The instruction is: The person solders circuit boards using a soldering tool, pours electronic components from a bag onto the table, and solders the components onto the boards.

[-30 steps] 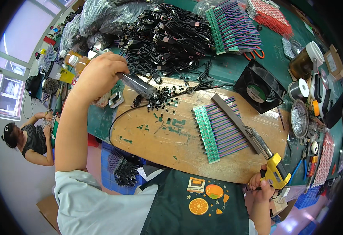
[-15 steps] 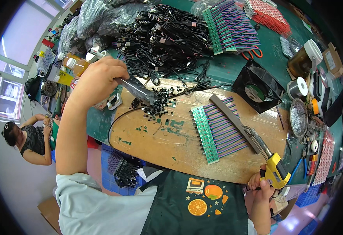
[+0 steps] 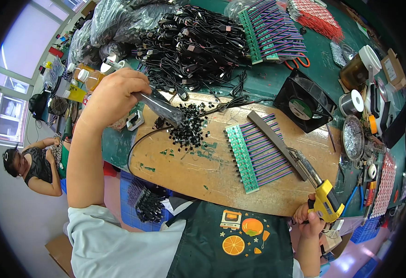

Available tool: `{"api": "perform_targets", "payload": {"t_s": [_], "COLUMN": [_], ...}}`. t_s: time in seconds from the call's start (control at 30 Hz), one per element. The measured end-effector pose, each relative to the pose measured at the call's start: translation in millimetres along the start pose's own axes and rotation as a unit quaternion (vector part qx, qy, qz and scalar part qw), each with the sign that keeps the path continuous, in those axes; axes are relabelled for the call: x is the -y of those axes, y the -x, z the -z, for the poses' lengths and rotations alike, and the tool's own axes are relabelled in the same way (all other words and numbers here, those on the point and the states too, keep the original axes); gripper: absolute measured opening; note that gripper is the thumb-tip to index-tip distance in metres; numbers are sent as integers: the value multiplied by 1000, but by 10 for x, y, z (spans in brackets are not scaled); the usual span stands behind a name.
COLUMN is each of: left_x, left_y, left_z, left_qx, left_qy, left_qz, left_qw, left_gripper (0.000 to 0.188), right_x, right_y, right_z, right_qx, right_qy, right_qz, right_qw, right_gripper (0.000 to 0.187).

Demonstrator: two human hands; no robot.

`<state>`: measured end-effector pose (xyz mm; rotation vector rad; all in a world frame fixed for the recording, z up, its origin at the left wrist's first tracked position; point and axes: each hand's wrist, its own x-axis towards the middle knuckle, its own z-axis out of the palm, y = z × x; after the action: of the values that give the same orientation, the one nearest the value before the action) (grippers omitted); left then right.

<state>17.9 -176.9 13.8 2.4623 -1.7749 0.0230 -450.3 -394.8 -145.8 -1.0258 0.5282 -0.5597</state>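
Observation:
My left hand grips the upper end of a dark clear plastic bag, tilted down to the right. Its lower end meets a heap of tiny black components on the brown work board. Down at the right edge of the board, my right hand is wrapped round the grip of a yellow soldering gun. The gun's metal tip points up and left over a grey bar. That bar lies across a row of green circuit boards with purple and black wires.
Beyond the board lies a big pile of black cables, with more wired circuit boards beside it. A black fan, a solder spool and blue-handled pliers are on the right. Another person sits at far left.
The heap of black components has grown and spread toward me below the bag. My left hand has barely shifted; the right hand and the soldering gun are where they were.

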Motion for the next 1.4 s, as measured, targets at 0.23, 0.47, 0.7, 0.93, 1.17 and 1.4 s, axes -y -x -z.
{"api": "perform_targets", "payload": {"t_s": [0.23,0.47,0.7,0.93,1.17,1.4], "left_x": [20,26,144,391,129,391], "left_y": [-4,28,163,698,898,1540], "left_z": [-8,20,-151,-816,-893,-429], "left_qx": [8,2,-3,-216,-427,-639], "left_qy": [5,13,169,663,740,546], "left_qz": [12,19,151,194,211,210], "left_qw": [1000,1000,974,690,475,500], "left_gripper": [22,22,18,16,34,29], "right_x": [-8,-16,-47,-24,-38,-52], "right_y": [19,9,47,44,53,49], "right_z": [13,41,82,21,0,110], "right_qx": [-10,8,-5,-20,-48,-25], "right_qy": [-51,-10,-65,-52,-35,-29], "right_qz": [-13,-2,-7,-13,-13,-2], "right_qw": [999,1000,998,998,998,999], "right_gripper": [58,59,59,59,62,62]}}
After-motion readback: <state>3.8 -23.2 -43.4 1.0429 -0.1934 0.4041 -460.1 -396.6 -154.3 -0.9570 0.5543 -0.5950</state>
